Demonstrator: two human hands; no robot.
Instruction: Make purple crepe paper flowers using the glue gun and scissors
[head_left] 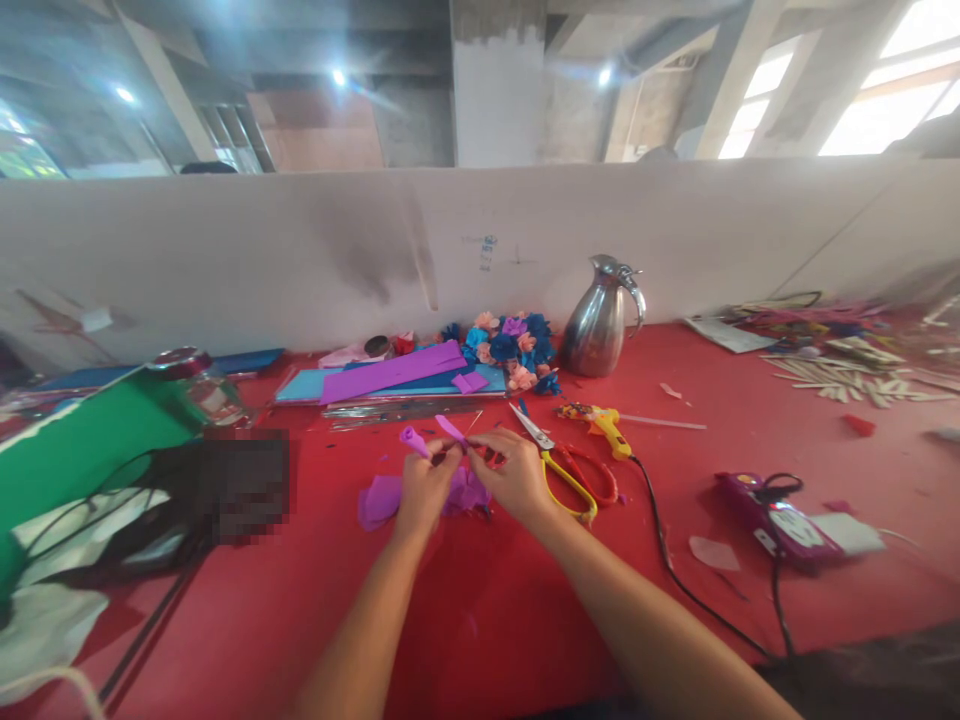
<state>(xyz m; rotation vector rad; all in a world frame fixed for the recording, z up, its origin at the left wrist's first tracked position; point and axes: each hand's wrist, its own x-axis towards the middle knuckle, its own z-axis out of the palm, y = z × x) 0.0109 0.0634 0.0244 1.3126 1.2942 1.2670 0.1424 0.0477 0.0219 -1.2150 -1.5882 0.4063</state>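
My left hand (424,490) is closed on a small roll of purple crepe paper (410,439) that sticks up above the thumb. Fingertips of my right hand (519,474) pinch a purple paper strip (451,429), and the two hands meet over the table. A thin wire or stick (474,421) points up between them; which hand holds it I cannot tell. Loose purple paper pieces (379,502) lie under my hands. Scissors with yellow and red handles (564,478) lie partly open, close to my right hand.
Right of the scissors sits a yellow glue gun (613,436), its black cord running to a purple power strip (784,525). Paper flowers (517,348), a steel jug (598,322) and stacked paper sheets (394,374) stand behind. A glass jar (214,392) is at the left.
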